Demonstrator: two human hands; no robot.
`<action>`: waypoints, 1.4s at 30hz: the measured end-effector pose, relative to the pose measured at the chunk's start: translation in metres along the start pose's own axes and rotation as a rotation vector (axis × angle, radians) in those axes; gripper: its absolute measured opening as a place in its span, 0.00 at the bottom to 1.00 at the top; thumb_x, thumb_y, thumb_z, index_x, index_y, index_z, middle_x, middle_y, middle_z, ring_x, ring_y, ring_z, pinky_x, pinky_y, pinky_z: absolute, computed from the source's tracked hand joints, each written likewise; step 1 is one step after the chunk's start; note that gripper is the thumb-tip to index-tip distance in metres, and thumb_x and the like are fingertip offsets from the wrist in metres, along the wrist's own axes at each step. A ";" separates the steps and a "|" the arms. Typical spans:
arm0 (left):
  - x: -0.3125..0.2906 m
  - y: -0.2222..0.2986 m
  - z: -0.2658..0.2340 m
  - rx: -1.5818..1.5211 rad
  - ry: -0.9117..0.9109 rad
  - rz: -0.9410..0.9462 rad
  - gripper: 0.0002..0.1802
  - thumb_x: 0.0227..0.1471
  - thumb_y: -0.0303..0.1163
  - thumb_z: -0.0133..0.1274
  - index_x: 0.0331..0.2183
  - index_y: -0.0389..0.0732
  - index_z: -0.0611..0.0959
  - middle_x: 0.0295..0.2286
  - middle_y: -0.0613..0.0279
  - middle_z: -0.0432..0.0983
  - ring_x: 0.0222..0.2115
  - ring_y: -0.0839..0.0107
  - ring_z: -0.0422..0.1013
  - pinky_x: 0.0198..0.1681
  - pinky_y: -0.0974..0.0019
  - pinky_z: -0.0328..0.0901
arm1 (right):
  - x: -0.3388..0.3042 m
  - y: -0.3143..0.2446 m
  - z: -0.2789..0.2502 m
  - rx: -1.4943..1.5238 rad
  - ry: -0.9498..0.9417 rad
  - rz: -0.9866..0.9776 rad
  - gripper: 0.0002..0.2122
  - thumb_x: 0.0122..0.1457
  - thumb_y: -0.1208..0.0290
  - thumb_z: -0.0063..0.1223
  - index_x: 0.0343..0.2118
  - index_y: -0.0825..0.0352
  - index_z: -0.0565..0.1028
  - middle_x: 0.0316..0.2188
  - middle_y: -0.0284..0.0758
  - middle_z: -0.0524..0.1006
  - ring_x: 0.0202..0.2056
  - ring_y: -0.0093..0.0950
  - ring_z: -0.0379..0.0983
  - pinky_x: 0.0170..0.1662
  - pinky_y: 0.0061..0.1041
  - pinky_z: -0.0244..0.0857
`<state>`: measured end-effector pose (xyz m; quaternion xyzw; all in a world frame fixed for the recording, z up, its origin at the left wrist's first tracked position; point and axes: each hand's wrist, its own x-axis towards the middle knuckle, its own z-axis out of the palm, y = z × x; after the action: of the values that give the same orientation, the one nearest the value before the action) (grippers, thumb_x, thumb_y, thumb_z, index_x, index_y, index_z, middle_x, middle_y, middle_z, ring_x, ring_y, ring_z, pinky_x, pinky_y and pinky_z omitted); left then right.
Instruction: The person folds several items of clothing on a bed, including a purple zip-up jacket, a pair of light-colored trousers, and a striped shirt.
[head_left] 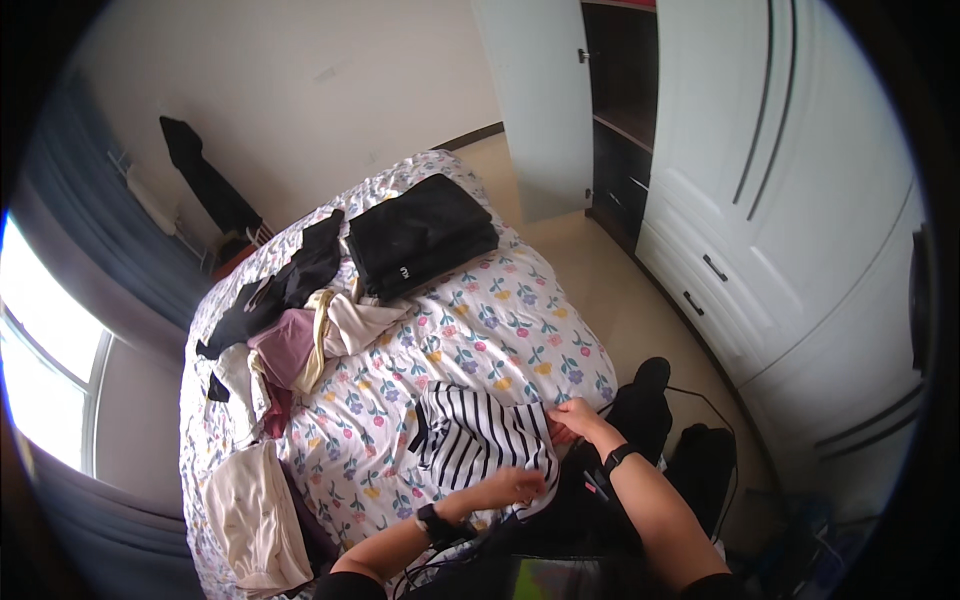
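Observation:
A black-and-white striped shirt (485,430) lies partly folded on the near part of the bed, its dark-trimmed end to the left. My right hand (577,420) pinches the shirt's right edge. Over its lower edge is my left hand (508,487), slightly blurred, with the fingers curled in; what they hold, if anything, is hidden. Dark bands circle both my wrists. Under the lower right of the shirt is the black cloth of my lap.
On the floral bedsheet (480,330) lie a black folded stack (420,235), a heap with a mauve garment (285,348), and cream folded clothing (255,515). A white wardrobe (740,190) stands right, one door (530,110) open. A cable (733,440) loops by my legs.

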<state>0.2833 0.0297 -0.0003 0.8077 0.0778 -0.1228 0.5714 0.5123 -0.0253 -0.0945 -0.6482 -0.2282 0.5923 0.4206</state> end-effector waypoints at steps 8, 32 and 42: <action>-0.071 -0.070 -0.069 0.759 1.316 -0.301 0.10 0.43 0.26 0.54 0.33 0.38 0.77 0.31 0.54 0.73 0.34 0.53 0.69 0.39 0.58 0.64 | 0.006 0.018 -0.003 -0.221 -0.162 -0.147 0.22 0.53 0.50 0.55 0.26 0.70 0.77 0.20 0.38 0.78 0.20 0.30 0.76 0.25 0.25 0.67; -0.024 0.148 -0.105 -0.527 0.904 0.123 0.08 0.58 0.30 0.45 0.33 0.34 0.71 0.24 0.57 0.75 0.21 0.70 0.75 0.24 0.69 0.73 | -0.184 -0.135 0.066 -0.294 0.280 -1.270 0.15 0.52 0.65 0.58 0.39 0.67 0.71 0.34 0.39 0.73 0.36 0.32 0.72 0.41 0.28 0.65; -0.005 0.158 -0.102 -0.425 0.740 0.260 0.06 0.60 0.27 0.40 0.39 0.36 0.68 0.39 0.47 0.76 0.38 0.59 0.76 0.38 0.66 0.71 | -0.172 -0.154 0.020 -0.159 0.432 -1.062 0.05 0.55 0.77 0.53 0.33 0.72 0.72 0.18 0.33 0.69 0.20 0.21 0.63 0.25 0.21 0.58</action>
<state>0.3314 0.0731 0.1762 0.6651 0.1984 0.2661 0.6690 0.4914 -0.0724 0.1314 -0.5805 -0.4749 0.1355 0.6474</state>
